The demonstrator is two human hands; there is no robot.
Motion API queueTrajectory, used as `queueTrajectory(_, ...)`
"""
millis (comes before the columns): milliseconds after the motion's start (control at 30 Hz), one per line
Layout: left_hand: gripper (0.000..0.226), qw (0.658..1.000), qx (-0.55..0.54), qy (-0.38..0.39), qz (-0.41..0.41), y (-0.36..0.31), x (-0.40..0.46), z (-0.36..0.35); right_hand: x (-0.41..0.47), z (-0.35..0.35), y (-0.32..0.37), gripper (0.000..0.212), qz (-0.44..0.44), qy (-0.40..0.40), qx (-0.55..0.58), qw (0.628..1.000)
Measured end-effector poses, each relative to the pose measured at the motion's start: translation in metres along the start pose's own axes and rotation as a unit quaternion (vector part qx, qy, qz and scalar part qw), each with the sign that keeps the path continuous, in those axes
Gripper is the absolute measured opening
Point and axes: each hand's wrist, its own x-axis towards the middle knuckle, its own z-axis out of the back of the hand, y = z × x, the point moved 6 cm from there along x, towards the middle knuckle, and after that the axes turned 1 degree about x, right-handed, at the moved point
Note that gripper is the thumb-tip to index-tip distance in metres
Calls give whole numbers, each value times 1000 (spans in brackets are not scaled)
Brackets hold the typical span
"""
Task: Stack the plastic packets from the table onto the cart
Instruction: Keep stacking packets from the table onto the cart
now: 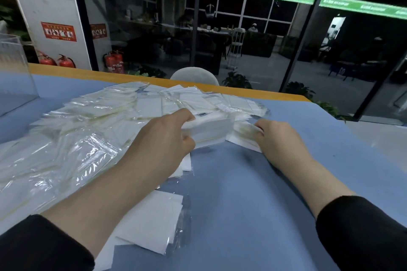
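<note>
A wide heap of clear plastic packets with white inserts (92,121) covers the left and middle of the blue table (253,193). My left hand (163,136) grips the left side of a thick stack of packets (209,127) at the heap's near edge, thumb on top. My right hand (275,136) is to the right of that stack, its fingers curled on a few thinner packets (244,132). More loose packets (152,224) lie under my left forearm. No cart is in view.
A clear acrylic box (13,77) stands at the table's far left. The table has a wooden far edge (154,81), and a pale chair back (195,76) rises behind it. Glass walls and red fire extinguishers (66,61) lie beyond.
</note>
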Motion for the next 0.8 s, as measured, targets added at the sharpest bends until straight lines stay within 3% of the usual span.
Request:
queueTrajectory(167,26,998,-50,-5,-26,-3,0,4,-7,30,-19,17,-30,-49,113,992)
queueTrajectory(267,33,990,-114,38,-71,-10,-4,1,-19,54,-17,20,-15,-57,216,975)
queueTrajectory(367,41,981,-113,97,-124,-21,-10,-10,-38,64,2,21,20,8,326,945)
queueTrajectory(467,45,981,-92,104,-139,-24,-14,-21,-52,54,22,21,62,100,314,942)
queueTrajectory(567,63,981,-130,79,-117,-22,-13,-23,-60,40,34,52,105,175,310,929)
queueTrajectory(633,83,982,-112,93,-119,-22,-12,-26,-65,34,41,60,114,197,349,909)
queueTrajectory(700,70,983,-58,119,-130,-23,-14,-30,-64,32,47,56,108,177,405,891)
queueTrajectory(800,24,982,34,119,-143,-23,-13,-30,-47,31,30,48,51,72,439,894)
